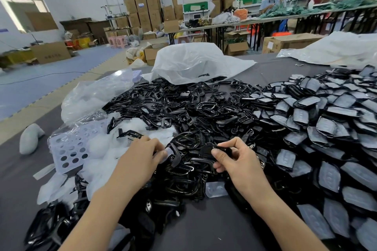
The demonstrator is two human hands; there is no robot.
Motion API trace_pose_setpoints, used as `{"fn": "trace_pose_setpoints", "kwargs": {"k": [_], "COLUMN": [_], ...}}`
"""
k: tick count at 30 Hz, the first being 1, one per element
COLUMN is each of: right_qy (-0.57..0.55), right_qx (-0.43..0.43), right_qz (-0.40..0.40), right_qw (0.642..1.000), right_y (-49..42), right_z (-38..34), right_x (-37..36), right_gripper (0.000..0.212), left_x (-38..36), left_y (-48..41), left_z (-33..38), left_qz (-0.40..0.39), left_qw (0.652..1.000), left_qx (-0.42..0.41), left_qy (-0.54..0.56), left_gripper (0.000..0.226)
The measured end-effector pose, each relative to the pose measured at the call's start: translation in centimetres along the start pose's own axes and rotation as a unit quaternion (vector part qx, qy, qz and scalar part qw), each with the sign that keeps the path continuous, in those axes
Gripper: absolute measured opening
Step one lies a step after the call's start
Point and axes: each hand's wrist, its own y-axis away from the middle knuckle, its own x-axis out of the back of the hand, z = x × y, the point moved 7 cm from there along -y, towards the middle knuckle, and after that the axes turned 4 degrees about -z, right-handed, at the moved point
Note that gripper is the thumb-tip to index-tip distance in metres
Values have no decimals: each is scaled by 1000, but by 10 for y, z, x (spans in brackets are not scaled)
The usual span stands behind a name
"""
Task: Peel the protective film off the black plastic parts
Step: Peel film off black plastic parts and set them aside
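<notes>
Black plastic parts cover the grey table. A heap of bare black frames [183, 108] fills the middle; a heap of parts still under pale film [326, 120] spreads to the right. My right hand [234, 161] pinches a small black part [223, 150] between thumb and fingers. My left hand [140, 157] grips a strip of pale film [169, 152] at the edge of a black frame [176, 156]. Both hands hover just above the pile, close together. Peeled film [102, 149] lies crumpled to the left of my left hand.
A lilac perforated sheet [70, 149] lies at the left, with clear plastic bags [95, 93] behind it. A large white bag [189, 63] sits at the back of the pile. One loose film piece [216, 188] lies near my right wrist. Cardboard boxes and benches stand beyond.
</notes>
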Motion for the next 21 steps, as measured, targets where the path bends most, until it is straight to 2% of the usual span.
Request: {"fn": "trace_pose_setpoints", "kwargs": {"k": [2,5,7,9,13,15,21], "right_qy": [-9,-31,-50,-69,-89,-85,-110], "right_qx": [-8,-18,-22,-25,-23,-18,-21], "right_qz": [-1,-2,-2,3,12,8,9], "right_qw": [1000,999,998,997,996,996,994], "right_y": [0,-1,-1,-1,-2,-2,-1], "right_z": [1,2,2,2,2,1,1], "right_x": [0,-1,0,1,2,1,1], "right_gripper": [11,9,9,10,13,16,14], "left_x": [4,9,6,-4,-28,-38,-49], "left_y": [3,13,19,22,22,24,29], "left_z": [3,10,18,28,54,60,64], "left_qz": [41,103,111,97,42,27,21], "left_qw": [999,975,947,906,798,769,740], "left_qx": [-9,-21,-10,6,18,26,34], "left_qy": [25,194,300,412,601,638,671], "left_gripper": [8,15,17,20,8,7,7]}}
